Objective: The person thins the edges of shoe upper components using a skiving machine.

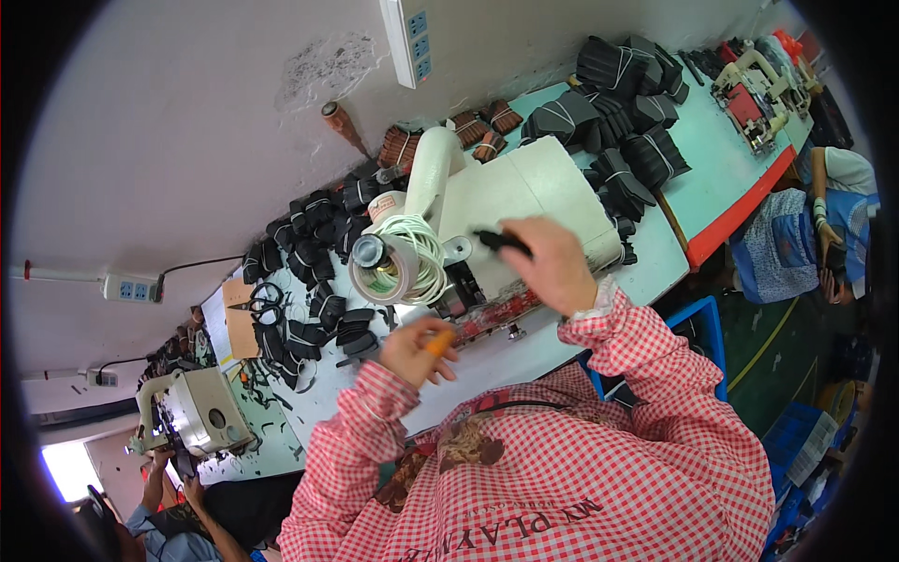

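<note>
Head view: right hand (551,264) holds black piece (501,243).

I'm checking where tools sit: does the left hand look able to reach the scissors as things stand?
Probably yes; the scissors lie uncovered, though black bundles sit between them and the left hand.

Black piece (496,240), narrow and dark, gripped in right hand (552,265), slanting across the pale machine (524,192). Orange piece (438,343), short, at left hand (408,352); its kind unclear to me.
</note>
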Action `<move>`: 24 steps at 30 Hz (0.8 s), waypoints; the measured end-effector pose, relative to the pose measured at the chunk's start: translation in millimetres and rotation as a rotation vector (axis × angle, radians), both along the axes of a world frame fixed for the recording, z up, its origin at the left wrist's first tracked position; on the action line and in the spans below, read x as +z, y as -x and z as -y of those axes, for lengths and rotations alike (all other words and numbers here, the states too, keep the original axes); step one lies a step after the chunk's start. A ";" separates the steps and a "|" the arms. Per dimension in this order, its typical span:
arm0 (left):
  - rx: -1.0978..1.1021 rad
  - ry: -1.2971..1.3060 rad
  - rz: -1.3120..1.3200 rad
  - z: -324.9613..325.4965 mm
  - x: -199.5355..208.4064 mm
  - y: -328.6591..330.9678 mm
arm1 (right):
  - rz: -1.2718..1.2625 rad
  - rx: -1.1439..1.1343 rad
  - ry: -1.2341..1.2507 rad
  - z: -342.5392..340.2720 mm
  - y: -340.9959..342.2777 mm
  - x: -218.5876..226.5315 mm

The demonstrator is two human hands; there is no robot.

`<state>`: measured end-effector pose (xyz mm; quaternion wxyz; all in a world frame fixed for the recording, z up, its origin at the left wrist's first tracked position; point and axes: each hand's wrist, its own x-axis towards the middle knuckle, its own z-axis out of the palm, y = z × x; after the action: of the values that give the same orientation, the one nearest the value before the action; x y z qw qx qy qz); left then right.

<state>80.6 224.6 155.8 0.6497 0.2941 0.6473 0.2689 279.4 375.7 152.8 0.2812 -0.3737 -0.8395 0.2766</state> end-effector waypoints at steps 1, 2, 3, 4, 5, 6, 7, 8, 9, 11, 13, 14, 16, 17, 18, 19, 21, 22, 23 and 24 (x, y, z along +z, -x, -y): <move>-0.047 -0.029 0.034 -0.9 2.0 -15.5 | 0.005 -0.006 -0.004 -4.0 -5.7 -7.3; -0.047 -0.033 0.037 -4.9 3.9 -31.6 | 0.033 0.030 -0.165 -6.6 -9.0 -11.1; -0.082 -0.101 0.098 -11.1 4.8 -47.3 | 0.065 0.061 -0.326 -8.4 -12.2 -15.7; -0.116 -0.169 0.158 -17.1 4.7 -59.5 | 0.044 0.075 -0.297 -4.0 -16.0 -24.0; -0.114 -0.168 0.163 -24.8 -1.5 -67.4 | 0.048 0.077 -0.295 -3.6 -17.0 -25.3; -0.047 -0.158 0.168 -31.7 -7.1 -73.1 | 0.001 0.066 -0.268 -0.9 -17.5 -23.1; 0.020 -0.147 0.172 -37.2 -9.8 -76.8 | -0.046 0.054 -0.240 0.9 -18.1 -21.7; 0.043 -0.139 0.178 -42.0 -6.2 -79.0 | -0.044 0.050 -0.242 0.3 -20.1 -23.7; 0.039 -0.140 0.179 -46.5 -6.2 -81.0 | -0.063 0.057 -0.188 -0.9 -22.3 -28.5; 0.107 -0.137 0.097 -54.9 -8.5 -83.6 | -0.082 0.061 -0.136 -1.0 -24.6 -35.3; 0.108 -0.151 0.092 -60.5 -11.4 -81.8 | -0.132 0.090 -0.179 1.1 -24.7 -38.6; 0.093 -0.147 0.059 -61.8 -11.1 -79.4 | -0.131 0.086 -0.179 0.9 -24.8 -39.9; 0.074 -0.143 0.027 -63.5 -12.2 -75.5 | -0.188 0.134 -0.235 0.1 -25.1 -41.8; 0.097 -0.250 -0.108 -63.3 -13.6 -73.6 | -0.186 0.131 -0.236 0.1 -26.2 -42.4; 0.118 -0.357 -0.242 -63.4 -15.9 -72.3 | -0.200 0.146 -0.263 -0.2 -27.4 -43.1; 0.140 -0.463 -0.375 -64.0 -19.0 -72.1 | -0.214 0.160 -0.290 -0.5 -28.7 -43.2; 0.167 -0.518 -0.443 -69.5 -30.7 -72.4 | -0.226 0.165 -0.286 1.5 -26.4 -39.4; 0.144 -0.553 -0.519 -72.3 -37.3 -74.5 | -0.238 0.163 -0.282 3.2 -24.7 -37.1; 0.112 -0.588 -0.589 -78.2 -36.0 -77.9 | -0.235 0.164 -0.283 2.6 -26.0 -39.4; 0.032 -0.538 -0.533 -79.9 -31.2 -79.8 | -0.225 0.154 -0.289 1.8 -27.6 -43.5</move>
<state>160.4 304.5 124.6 0.3539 0.5037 0.7043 0.3536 307.0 374.0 109.3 0.4020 -0.2309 -0.8599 0.2138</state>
